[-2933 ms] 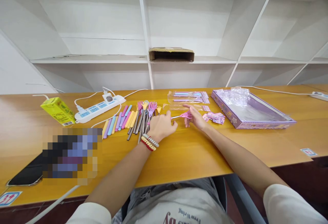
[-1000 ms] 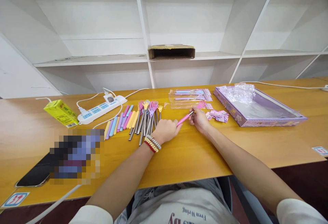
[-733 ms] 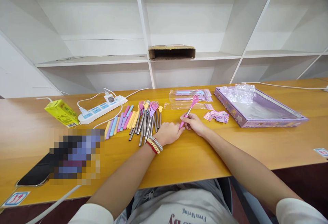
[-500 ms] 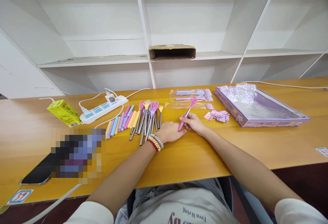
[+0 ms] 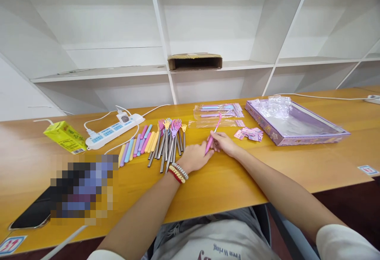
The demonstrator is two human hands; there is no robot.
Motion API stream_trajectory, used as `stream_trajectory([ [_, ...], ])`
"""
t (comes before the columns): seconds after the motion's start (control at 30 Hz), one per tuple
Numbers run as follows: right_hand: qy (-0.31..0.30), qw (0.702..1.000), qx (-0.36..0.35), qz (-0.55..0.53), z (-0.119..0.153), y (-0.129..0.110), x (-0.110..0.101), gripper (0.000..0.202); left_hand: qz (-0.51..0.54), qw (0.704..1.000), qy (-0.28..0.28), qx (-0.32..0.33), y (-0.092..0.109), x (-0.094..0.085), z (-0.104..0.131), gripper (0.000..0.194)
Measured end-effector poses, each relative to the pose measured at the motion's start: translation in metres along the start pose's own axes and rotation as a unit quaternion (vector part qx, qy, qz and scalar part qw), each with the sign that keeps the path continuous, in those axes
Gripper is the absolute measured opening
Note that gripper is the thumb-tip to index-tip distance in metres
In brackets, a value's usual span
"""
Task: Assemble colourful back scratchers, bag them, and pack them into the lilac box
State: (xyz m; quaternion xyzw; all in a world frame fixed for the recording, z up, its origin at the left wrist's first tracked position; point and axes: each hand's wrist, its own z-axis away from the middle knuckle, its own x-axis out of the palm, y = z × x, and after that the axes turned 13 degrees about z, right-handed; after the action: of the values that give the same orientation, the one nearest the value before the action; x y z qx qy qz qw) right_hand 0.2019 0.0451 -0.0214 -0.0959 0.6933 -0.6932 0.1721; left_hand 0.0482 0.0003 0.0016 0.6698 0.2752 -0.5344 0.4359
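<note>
A pink back scratcher with a short metal shaft and a claw-shaped head is held up between both hands. My left hand is closed on the lower end of its pink handle. My right hand pinches it higher up, near the metal shaft. The claw points away from me and is seen side-on. Beside my left hand lies a pile of metal shafts with coloured claw heads. Left of that pile, loose pastel handles lie in a row. Small pink-purple cards lie beyond my right hand.
Clear plastic bags with scratchers lie at the back, and a purple box tray at the right. On the left are a power strip, a yellow drink carton and a phone. A cardboard box sits on the shelf.
The pink back scratcher has turned about its length, so its claw shows from the side instead of spread. Both hands keep their hold. The camera view has shifted slightly.
</note>
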Motion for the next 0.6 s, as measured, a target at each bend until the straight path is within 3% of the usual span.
stream_trajectory([
  [0.13,0.064,0.987,-0.016,-0.144,0.002,-0.008,-0.005,0.03,-0.025,0.999,0.027,-0.033,0.004,0.0,0.002,0.037],
  [0.27,0.068,0.96,-0.045,-0.267,0.008,-0.023,-0.007,0.018,-0.028,0.996,0.074,-0.033,0.012,0.004,-0.001,0.025],
  [0.47,0.091,0.947,-0.103,-0.291,0.015,-0.035,0.003,0.015,0.11,0.984,0.138,-0.037,0.028,0.015,-0.006,0.027],
  [0.6,0.088,0.952,-0.109,-0.273,0.014,-0.031,0.006,0.022,0.189,0.971,0.139,-0.042,0.028,0.015,-0.005,0.033],
])
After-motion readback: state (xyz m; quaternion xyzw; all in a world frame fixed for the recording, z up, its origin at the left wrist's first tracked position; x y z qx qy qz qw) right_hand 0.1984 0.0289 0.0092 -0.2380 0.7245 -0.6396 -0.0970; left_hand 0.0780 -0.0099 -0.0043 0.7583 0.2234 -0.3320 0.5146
